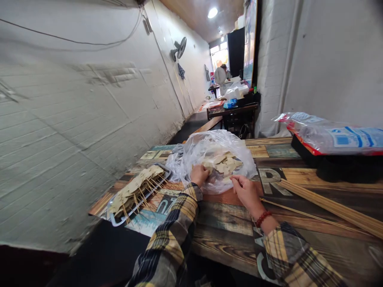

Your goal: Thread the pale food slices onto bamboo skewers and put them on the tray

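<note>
A clear plastic bag lies open on the wooden table, holding several flat beige tofu-skin pieces. My left hand reaches into the bag's near edge with its fingers curled on one beige piece. My right hand, with a red bead bracelet at the wrist, rests at the bag's right edge, fingers pinched together; a thin bamboo skewer trails from it across the table to the right. Both arms wear plaid sleeves.
A metal tray of skewered beige pieces sits at the table's left edge by the white brick wall. A bundle of bamboo skewers lies at the right. A black box under plastic packages stands behind. A person sits far back.
</note>
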Action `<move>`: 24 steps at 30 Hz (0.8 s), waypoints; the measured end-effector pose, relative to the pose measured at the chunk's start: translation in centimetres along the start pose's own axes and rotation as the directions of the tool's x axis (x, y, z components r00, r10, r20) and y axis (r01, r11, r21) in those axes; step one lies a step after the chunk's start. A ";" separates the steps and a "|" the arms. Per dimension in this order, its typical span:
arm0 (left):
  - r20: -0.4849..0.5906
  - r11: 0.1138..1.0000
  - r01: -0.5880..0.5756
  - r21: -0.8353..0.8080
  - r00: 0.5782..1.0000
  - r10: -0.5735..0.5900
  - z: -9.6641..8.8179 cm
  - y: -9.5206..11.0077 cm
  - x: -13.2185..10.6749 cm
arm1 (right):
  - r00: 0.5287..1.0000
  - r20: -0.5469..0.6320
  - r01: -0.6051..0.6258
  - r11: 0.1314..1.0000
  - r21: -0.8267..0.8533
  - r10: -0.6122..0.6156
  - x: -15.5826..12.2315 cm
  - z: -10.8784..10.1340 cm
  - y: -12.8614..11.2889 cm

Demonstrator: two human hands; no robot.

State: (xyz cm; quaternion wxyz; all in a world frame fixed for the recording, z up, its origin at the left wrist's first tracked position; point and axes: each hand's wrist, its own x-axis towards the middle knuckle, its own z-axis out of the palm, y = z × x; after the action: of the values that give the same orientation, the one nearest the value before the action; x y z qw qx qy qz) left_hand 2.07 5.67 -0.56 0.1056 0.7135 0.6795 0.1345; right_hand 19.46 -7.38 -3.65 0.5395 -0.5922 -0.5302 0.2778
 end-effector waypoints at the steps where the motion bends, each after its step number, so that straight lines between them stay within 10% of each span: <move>1: 0.004 1.000 0.002 0.016 1.000 -0.002 0.1 0.1 0.0 | 1.000 0.000 0.003 1.000 -0.003 -0.003 0.0 0.1 0.0; 24: -0.106 0.997 0.061 -0.041 0.992 -0.065 0.9 0.1 -0.9 | 0.996 0.020 0.088 0.996 -0.014 -0.087 -0.3 0.2 -0.8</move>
State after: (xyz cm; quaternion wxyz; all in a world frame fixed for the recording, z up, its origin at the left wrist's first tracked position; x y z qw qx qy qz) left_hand 2.46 4.76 -1.38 0.0863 0.6813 0.7038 0.1820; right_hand 18.94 -7.71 -3.03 0.5414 -0.5697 -0.5630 0.2557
